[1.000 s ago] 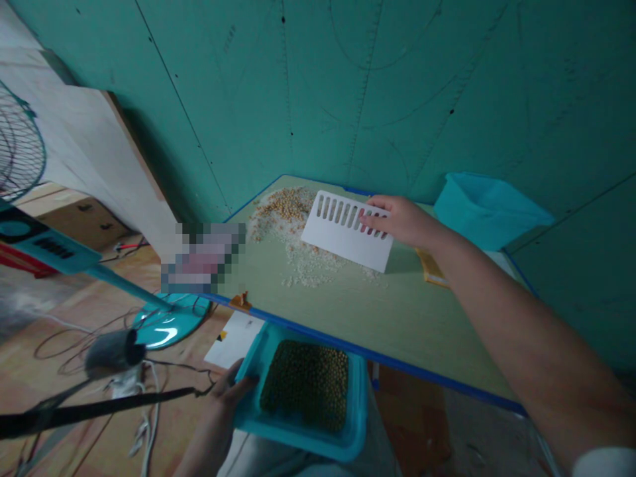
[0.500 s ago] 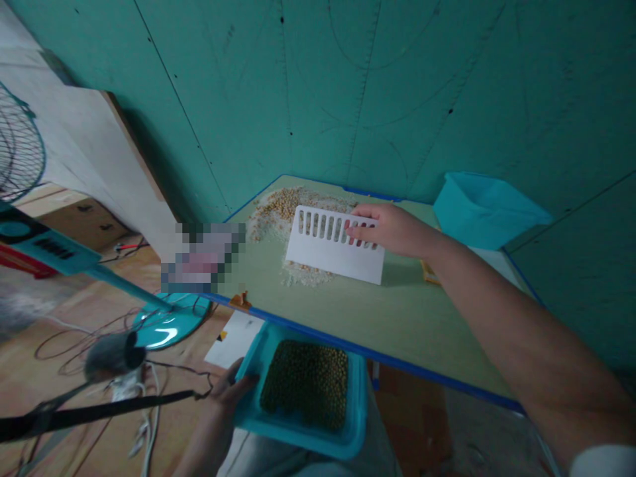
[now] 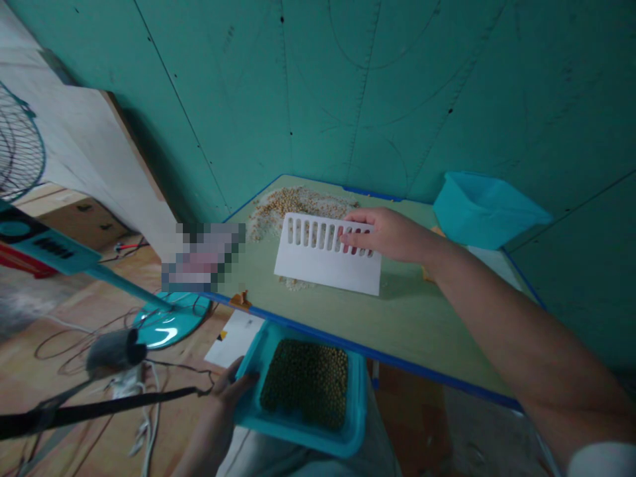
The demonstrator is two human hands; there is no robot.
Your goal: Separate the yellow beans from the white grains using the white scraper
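Note:
My right hand grips a white slotted plastic board by its upper right end, fingers hooked around the slots. The board stands tilted over the pale green table. Behind it lies a spread of tan beans mixed with white grains, and a small patch of grains shows at its lower left edge. Below the table's front edge, my left hand is closed on the left rim of a turquoise tray. Inside the tray is a layer of round beans, partly in shadow.
A turquoise bin stands at the table's back right, against a green wall. To the left are a turquoise fan stand, cables on the floor and a leaning board. A blurred-out patch covers the table's left corner.
The white board in my right hand has moved toward me and slightly left, covering most of the near grain patch. My left hand and the tray have hardly moved.

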